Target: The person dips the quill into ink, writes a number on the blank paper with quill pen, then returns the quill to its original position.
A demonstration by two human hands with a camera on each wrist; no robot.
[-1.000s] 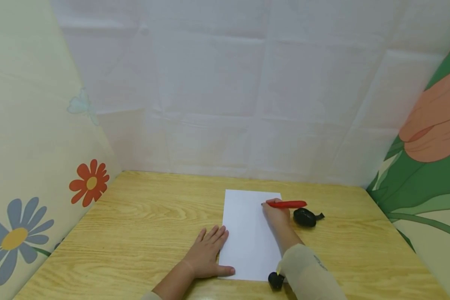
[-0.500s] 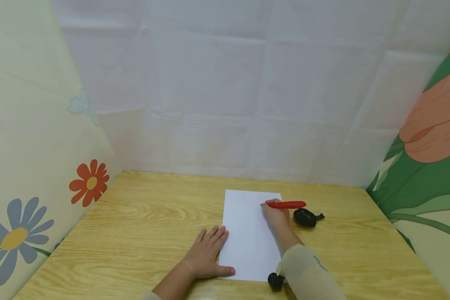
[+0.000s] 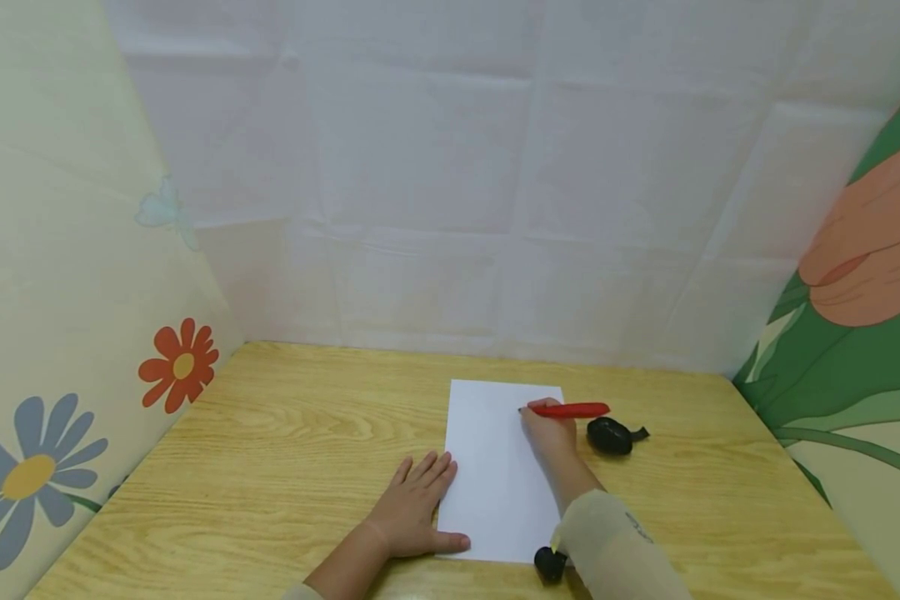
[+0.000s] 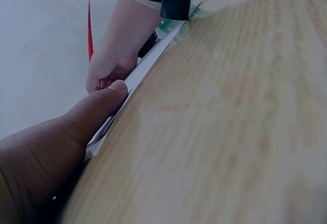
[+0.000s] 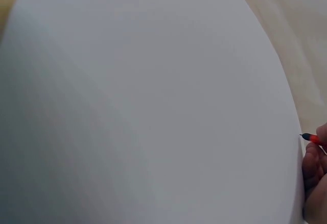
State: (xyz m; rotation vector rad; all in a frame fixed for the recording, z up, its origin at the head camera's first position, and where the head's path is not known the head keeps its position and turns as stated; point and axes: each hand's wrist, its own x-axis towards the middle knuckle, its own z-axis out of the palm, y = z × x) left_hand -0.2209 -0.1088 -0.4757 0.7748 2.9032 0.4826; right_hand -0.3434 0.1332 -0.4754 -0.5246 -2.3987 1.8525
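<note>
A white sheet of paper (image 3: 495, 475) lies upright on the table, with no marks I can make out. My right hand (image 3: 551, 435) pinches a red pen (image 3: 573, 410), its dark tip at the sheet's upper right part. In the right wrist view the pen (image 5: 312, 139) points left, its tip close to the paper (image 5: 168, 101). Fingers spread, my left hand (image 3: 414, 512) rests flat at the sheet's left edge, the thumb on its lower left corner. The left wrist view shows that thumb (image 4: 94, 109) in front of the right hand (image 4: 115, 60).
To the right of the sheet lies a glossy black rounded object (image 3: 610, 436) with a short tail; its kind is unclear. A small black device (image 3: 550, 564) sits at the right cuff, over the sheet's lower right corner. A white cloth (image 3: 420, 208) hangs behind the wood-grain table (image 3: 307, 433).
The right hand and the pen have slid slightly to the left over the sheet. The left hand and the paper have stayed in place.
</note>
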